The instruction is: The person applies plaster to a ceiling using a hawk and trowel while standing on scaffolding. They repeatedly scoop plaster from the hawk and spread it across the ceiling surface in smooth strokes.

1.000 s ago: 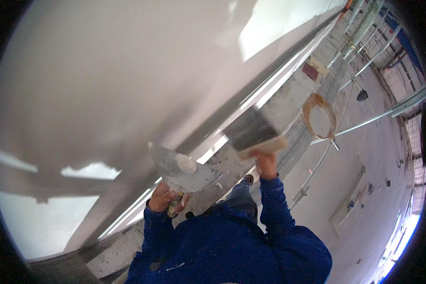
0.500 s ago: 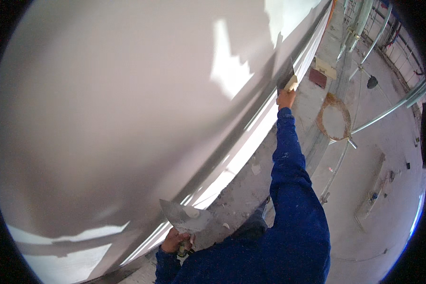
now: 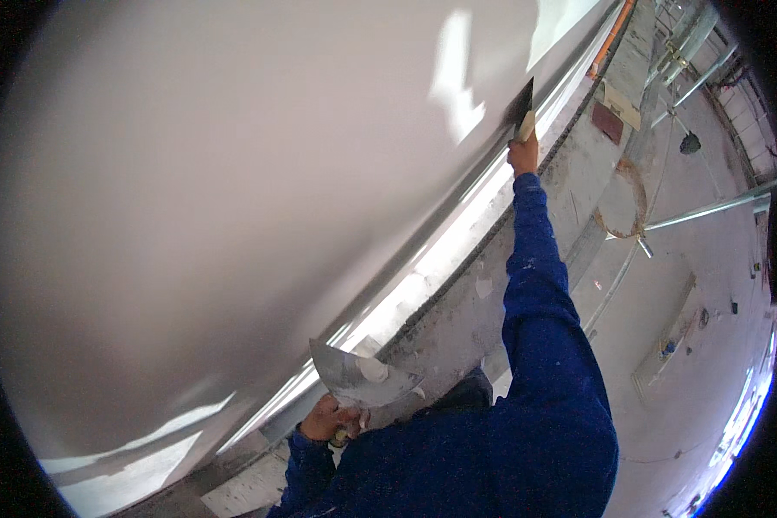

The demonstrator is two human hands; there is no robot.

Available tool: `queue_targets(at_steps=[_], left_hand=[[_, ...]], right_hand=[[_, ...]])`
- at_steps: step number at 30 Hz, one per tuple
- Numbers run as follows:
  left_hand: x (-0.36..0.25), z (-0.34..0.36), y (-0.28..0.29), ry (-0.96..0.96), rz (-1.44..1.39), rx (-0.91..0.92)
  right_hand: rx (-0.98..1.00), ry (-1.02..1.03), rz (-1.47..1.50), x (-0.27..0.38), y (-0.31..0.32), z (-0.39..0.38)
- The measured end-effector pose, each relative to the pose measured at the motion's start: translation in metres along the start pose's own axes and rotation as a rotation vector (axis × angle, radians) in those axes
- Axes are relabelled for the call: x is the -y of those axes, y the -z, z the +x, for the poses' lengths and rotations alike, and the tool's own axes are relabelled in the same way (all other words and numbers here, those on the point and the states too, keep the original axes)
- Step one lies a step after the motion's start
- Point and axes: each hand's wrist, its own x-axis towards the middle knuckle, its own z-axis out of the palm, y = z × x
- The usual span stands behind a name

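Note:
My right hand (image 3: 523, 157), arm stretched far forward, grips the pale handle of a putty knife (image 3: 521, 107). Its dark blade lies at the lower part of the big pale wall (image 3: 233, 190), close to the bright strip along the bottom. Nearer my body, my left hand (image 3: 328, 420) is closed around the handle of a broad metal filling blade (image 3: 347, 378). A dab of white putty (image 3: 373, 369) sits on that blade. The left fingers are partly hidden by the blade and sleeve.
A grey ledge (image 3: 457, 302) runs along the wall's foot. To the right are a reddish-brown pad (image 3: 607, 123), a pale sheet (image 3: 623, 105), a rusty ring (image 3: 639, 194) and metal scaffold tubes (image 3: 708, 209). An orange pipe (image 3: 611, 39) follows the wall's far end.
The view has shifted, so wall light patches and floor objects sit further right. My right hand and its putty knife are slightly farther away, with more of the blade showing. Both hands keep their tools.

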Motion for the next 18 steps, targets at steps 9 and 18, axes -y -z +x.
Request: queue_targets(at_steps=[9, 18], left_hand=[[0.007, -0.033, 0.012, -0.217, -0.165, 0.067], [0.006, -0.073, 0.017, -0.646, -0.262, 0.100]], right_hand=[[0.084, -0.109, 0.060, 0.027, -0.053, -0.165], [0.173, -0.061, 0.119, 0.110, -0.090, -0.325]])
